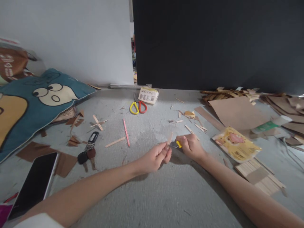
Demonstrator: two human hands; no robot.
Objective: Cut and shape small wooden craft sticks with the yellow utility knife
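My left hand (158, 157) is closed in a pinch on a short wooden craft stick (170, 138), whose upper end points up from the fingertips. Opposite it, my right hand (190, 146) wraps round the yellow handles of small pliers (174, 144). Their grey metal jaws reach the stick beside my left fingertips; whether they are closed on it I cannot tell. Left of my hands, a pink twisted candle-like stick (126, 133) and another craft stick (115, 142) lie on the grey table (147, 199). Cut stick pieces (201, 128) lie beyond my right hand.
Scissors (138, 107) lie by a small packet (148, 95) at the back. At left are a blue cushion (52, 98), keys (91, 153) and a phone (35, 183). A yellow packet (237, 144), bundled craft sticks (260, 177), a glue tube (270, 124) and brown cardboard (237, 110) lie right.
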